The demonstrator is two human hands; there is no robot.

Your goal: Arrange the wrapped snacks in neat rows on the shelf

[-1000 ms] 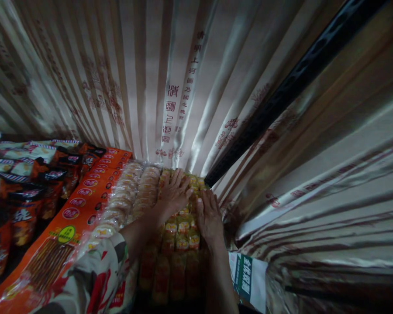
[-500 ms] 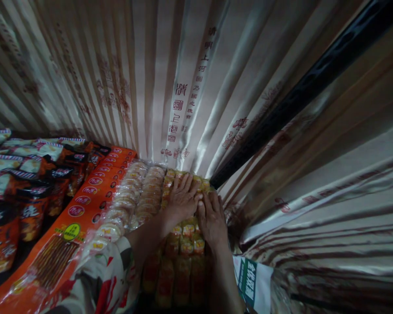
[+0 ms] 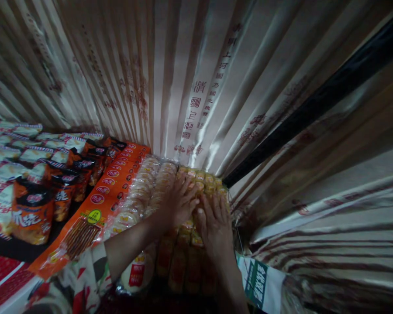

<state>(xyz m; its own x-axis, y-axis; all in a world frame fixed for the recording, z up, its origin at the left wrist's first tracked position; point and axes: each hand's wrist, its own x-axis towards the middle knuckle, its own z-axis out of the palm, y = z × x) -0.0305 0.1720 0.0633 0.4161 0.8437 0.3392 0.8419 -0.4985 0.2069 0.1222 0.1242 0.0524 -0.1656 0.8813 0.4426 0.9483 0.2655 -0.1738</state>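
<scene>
While the bare left hand and bare right hand are resting, fingers extended and loosely spread, gripping nothing visible, on small yellow plastic-wrapped blocks, these are already sitting in close rows; hands are hiding whatever remains unaligned.

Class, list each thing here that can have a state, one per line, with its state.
Left hand: open, laid over the yellow packets
Right hand: open, beside the left, over the same packets
Yellow packets: wrapped, in rows, partly covered by the hands
Round white packets: wrapped in clear film, in rows
Orange packets: overlapping in a row
Black-and-orange bags: plump, lined up
Curtain: hanging in folds
</scene>
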